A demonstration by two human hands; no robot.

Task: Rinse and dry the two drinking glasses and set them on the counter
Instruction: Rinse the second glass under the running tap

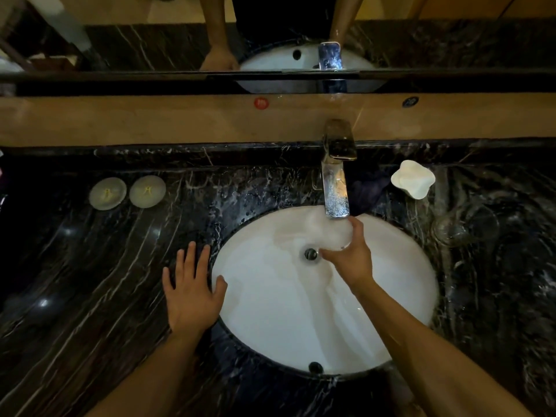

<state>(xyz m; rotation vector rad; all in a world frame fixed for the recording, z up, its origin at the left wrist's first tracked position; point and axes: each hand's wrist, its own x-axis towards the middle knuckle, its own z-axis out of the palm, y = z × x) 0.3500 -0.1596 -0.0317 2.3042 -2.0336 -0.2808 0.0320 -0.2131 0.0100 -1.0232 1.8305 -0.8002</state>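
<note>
My right hand [349, 254] grips a clear drinking glass [329, 228] over the white oval sink [264, 311], just under the spout of the chrome faucet [335, 188]. The glass looks blurred and water seems to run into it. A second clear glass [460, 227] stands on the black marble counter [90, 281] to the right of the sink, hard to make out against the dark stone. My left hand [191, 284] lies flat and spread on the counter at the sink's left rim, holding nothing.
Two round white coasters [107, 193] [147, 191] lie at the back left of the counter. A white soap dish [413, 179] sits right of the faucet, with a dark cloth [365, 189] beside it. A mirror [150, 40] runs along the back wall.
</note>
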